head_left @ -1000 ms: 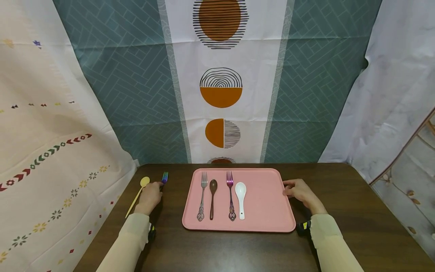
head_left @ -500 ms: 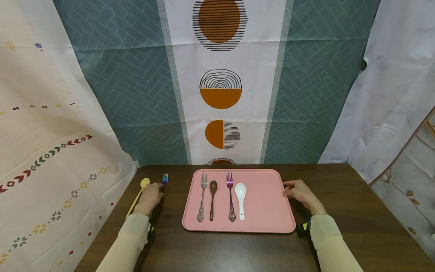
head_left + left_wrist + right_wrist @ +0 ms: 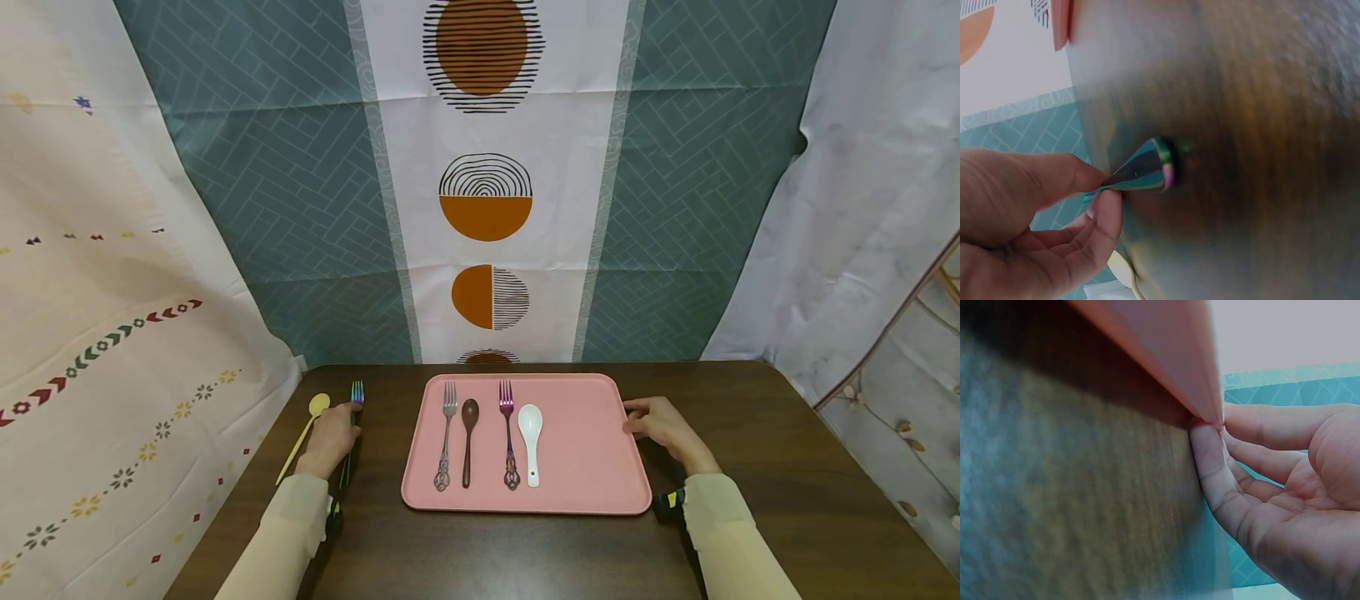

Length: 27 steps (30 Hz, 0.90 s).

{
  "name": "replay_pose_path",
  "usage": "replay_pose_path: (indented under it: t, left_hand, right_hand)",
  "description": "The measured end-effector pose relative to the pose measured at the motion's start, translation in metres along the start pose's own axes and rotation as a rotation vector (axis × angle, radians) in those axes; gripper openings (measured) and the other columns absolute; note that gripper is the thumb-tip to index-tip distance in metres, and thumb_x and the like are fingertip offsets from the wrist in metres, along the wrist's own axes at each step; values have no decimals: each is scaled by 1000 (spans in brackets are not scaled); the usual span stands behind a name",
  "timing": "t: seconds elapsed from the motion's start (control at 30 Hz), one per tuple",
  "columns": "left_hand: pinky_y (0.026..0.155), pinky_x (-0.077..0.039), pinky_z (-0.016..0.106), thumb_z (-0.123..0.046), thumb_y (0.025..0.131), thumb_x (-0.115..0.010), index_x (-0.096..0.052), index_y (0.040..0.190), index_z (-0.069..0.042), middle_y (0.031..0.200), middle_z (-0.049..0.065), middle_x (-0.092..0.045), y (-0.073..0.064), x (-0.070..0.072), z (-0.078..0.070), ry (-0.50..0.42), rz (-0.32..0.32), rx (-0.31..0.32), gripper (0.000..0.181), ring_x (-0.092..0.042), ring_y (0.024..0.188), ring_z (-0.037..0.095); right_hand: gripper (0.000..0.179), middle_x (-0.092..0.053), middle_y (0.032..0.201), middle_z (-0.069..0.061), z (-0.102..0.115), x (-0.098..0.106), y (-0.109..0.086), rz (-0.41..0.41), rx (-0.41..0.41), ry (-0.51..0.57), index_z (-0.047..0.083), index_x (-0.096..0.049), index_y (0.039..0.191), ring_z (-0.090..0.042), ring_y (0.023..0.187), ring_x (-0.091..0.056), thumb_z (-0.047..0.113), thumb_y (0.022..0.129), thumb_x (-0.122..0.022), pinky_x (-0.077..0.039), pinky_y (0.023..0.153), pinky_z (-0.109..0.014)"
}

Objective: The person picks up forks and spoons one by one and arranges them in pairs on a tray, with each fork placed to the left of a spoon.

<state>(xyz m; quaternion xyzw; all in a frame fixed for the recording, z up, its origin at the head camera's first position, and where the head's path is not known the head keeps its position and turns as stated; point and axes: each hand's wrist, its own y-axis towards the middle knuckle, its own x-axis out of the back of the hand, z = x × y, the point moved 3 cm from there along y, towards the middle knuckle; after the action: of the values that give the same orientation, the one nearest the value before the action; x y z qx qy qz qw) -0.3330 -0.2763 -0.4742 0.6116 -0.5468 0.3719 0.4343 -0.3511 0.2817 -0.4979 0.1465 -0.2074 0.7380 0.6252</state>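
Note:
My left hand pinches a rainbow-coloured metal fork between thumb and forefinger, left of the pink tray. In the left wrist view the handle of the fork points back towards the camera, close over the table. A gold spoon lies just left of that hand, partly hidden by it. On the tray, from left to right, lie a silver fork, a dark brown spoon, a purple fork and a white spoon. My right hand grips the tray's right rim with thumb and fingers.
The dark wooden table carries everything. A patterned cloth hangs behind its far edge, and a pale embroidered cloth hangs along the left. White fabric covers the right side.
The rainbow fork has turned more upright in the head view, its tines shifting slightly left and its handle showing beside my left wrist. My right hand and the tray have stayed in place.

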Motion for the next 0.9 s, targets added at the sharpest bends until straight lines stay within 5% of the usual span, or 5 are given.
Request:
replay_pose_path:
  t: [0.2, 0.63, 0.9]
  left_hand:
    - [81, -54, 59, 3, 90, -69, -65, 125, 12, 110, 35, -69, 1, -1, 2, 22, -7, 0, 36, -68, 94, 50]
    - [75, -55, 53, 1, 93, -68, -65, 129, 10, 119, 33, -68, 0, 0, 1, -6, 37, 29, 37, -70, 90, 42]
    - [76, -55, 53, 3, 91, -67, -67, 124, 11, 118, 32, -69, 2, 7, -12, -14, -11, -24, 34, -70, 91, 41]
  right_hand:
    - [55, -62, 92, -13, -1, 0, 1, 0, -5, -7, -19, -53, 138, -24, 83, -65, -1, 89, -69, -60, 86, -44]
    - [55, -63, 93, -14, 0, -1, 1, 3, -5, -11, -19, -52, 138, -24, 83, -65, -1, 89, -68, -60, 86, -44]
    - [55, -62, 93, -14, -1, 0, 1, -1, -7, -8, -19, -53, 138, -24, 83, -65, -1, 89, -69, -60, 86, -43]
